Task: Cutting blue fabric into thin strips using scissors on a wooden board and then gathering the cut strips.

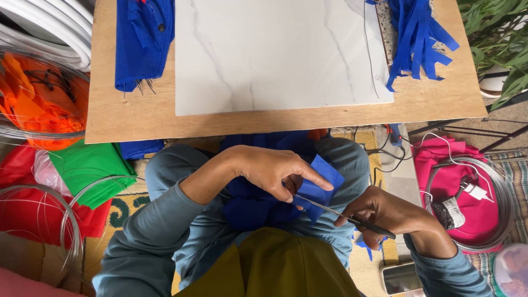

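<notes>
The left hand (269,170) pinches a piece of blue fabric (322,184) over the lap, its grip clamped on the cloth with the index finger laid along the upper edge; the fabric sits at the centre of the view, just below the near edge of the bench (132,124); the right hand (393,217), at 4 o'clock from the fabric, has its grip closed around the dark handles of a pair of scissors (335,212); the blades point toward 10 o'clock and meet the lower edge of the fabric; more blue cloth (250,206) is bunched on the lap beneath the left hand; a white marble-patterned slab (264,55) lies on the bench at 12 o'clock; a folded blue cloth (143,38) rests at 11 o'clock and a bundle of blue strips (418,38) at 1 o'clock; green fabric (91,168) lies at 9 o'clock, orange fabric (38,99) at 10 o'clock, and pink fabric (451,176) with coiled wire (503,203) at 3 o'clock.
</notes>
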